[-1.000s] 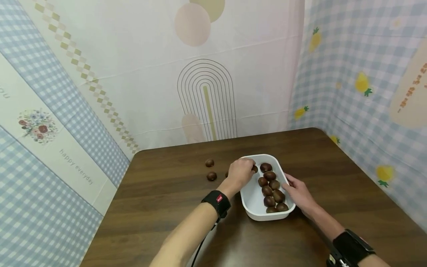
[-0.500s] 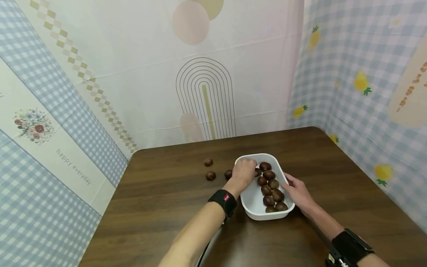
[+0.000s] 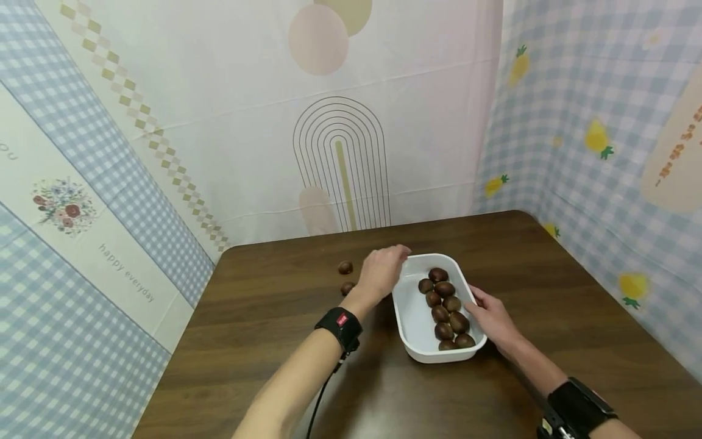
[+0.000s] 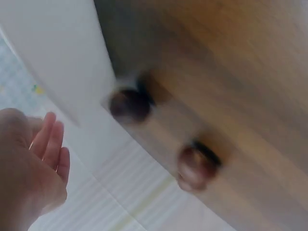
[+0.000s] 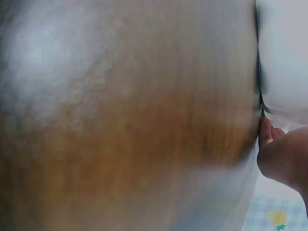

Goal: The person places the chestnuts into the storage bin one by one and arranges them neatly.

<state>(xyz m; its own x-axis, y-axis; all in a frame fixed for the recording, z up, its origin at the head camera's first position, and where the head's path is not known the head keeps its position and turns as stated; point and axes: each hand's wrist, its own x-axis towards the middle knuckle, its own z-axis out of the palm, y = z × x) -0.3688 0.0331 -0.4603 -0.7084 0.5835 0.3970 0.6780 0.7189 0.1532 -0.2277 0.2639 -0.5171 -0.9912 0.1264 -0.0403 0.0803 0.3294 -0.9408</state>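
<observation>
A white rectangular plastic container (image 3: 411, 320) stands on the table with several brown chestnuts (image 3: 458, 322) lying mostly along its right half. My right hand (image 3: 493, 317) grips the container's right side, thumb over the rim and fingers against the outer wall. In the right wrist view those fingers are partly hidden beside the white wall. My left hand (image 3: 378, 271) is over the container's far left rim, its fingers loosely bent and holding nothing, as the left wrist view shows. Left of it lie a loose chestnut (image 3: 345, 267) and another chestnut (image 3: 347, 288), the latter partly covered by the hand.
The brown wooden table (image 3: 263, 329) carries all of this. A pale printed cloth (image 3: 247, 152) hangs behind its far edge, and checked cloth (image 3: 581, 201) closes off the right side. A black cable (image 3: 318, 405) trails from the left wristband.
My left hand has let go of a chestnut inside the container's far left part, then moved up and left out to the rim. The right hand keeps its hold on the container.
</observation>
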